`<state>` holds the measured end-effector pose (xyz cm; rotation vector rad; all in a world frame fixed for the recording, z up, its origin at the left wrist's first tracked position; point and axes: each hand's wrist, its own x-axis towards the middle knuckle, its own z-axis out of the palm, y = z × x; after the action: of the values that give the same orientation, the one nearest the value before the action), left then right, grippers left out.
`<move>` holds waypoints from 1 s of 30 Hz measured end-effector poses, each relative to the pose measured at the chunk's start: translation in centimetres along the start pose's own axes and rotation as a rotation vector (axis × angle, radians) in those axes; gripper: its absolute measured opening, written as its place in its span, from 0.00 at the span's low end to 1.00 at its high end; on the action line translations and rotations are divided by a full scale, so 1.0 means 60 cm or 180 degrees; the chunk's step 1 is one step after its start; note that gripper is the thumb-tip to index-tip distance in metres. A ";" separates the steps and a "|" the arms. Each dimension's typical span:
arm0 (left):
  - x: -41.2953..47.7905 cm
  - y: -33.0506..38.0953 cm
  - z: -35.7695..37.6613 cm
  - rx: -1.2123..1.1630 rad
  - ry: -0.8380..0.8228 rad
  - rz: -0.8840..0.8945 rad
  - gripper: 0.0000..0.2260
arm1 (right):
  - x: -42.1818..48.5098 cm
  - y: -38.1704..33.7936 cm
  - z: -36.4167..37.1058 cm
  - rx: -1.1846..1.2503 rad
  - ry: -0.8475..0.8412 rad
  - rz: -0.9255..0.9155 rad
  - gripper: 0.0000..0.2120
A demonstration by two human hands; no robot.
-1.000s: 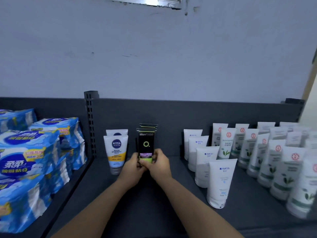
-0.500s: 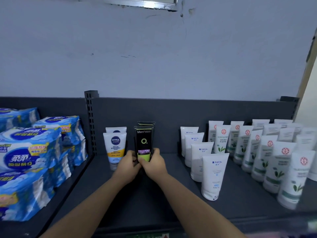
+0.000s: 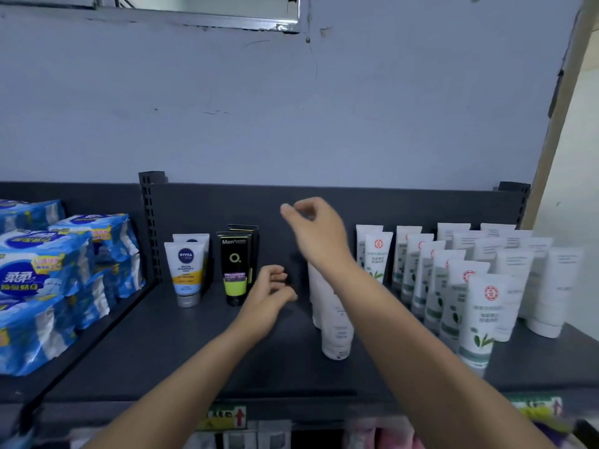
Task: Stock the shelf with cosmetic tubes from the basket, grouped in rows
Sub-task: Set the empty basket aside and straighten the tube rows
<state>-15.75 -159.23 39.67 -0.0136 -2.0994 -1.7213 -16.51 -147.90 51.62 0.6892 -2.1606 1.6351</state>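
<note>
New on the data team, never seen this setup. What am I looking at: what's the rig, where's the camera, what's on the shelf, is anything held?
There is no machine here. A person works with bare hands, and one wide-angle camera worn on their head looks forward and down. All three pictures come from that camera: a second ago, half a second ago, and now.

The left hand and right hand reach over a dark shelf. From the left there are:
- blue packs in the next bay
- two Nivea tubes, one behind the other
- black tubes in a row
- plain white tubes, partly behind the right arm
- rows of red-seal white tubes

Earlier both hands had a grip on the front black tube. Now it stands upright alone and both hands are empty, with fingers loosely curled. The basket is out of view.
</note>
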 end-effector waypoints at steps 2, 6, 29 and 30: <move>-0.016 -0.009 0.031 0.0303 -0.0401 0.0131 0.41 | -0.014 0.010 -0.051 0.0065 0.0361 -0.0149 0.17; -0.032 -0.032 0.076 0.0607 -0.0575 -0.0006 0.62 | -0.047 0.092 -0.079 0.0489 0.0482 0.0512 0.30; 0.061 -0.005 0.156 -0.2127 -0.0027 -0.1371 0.34 | -0.012 0.263 -0.023 0.2387 -0.0596 0.2410 0.40; 0.061 -0.007 0.157 -0.2264 -0.0035 -0.1434 0.33 | -0.013 0.267 -0.020 0.2430 -0.0642 0.2373 0.39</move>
<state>-22.15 -151.45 39.15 0.2566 -1.4541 -2.6545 -25.02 -143.10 38.83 0.2043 -2.0008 2.9638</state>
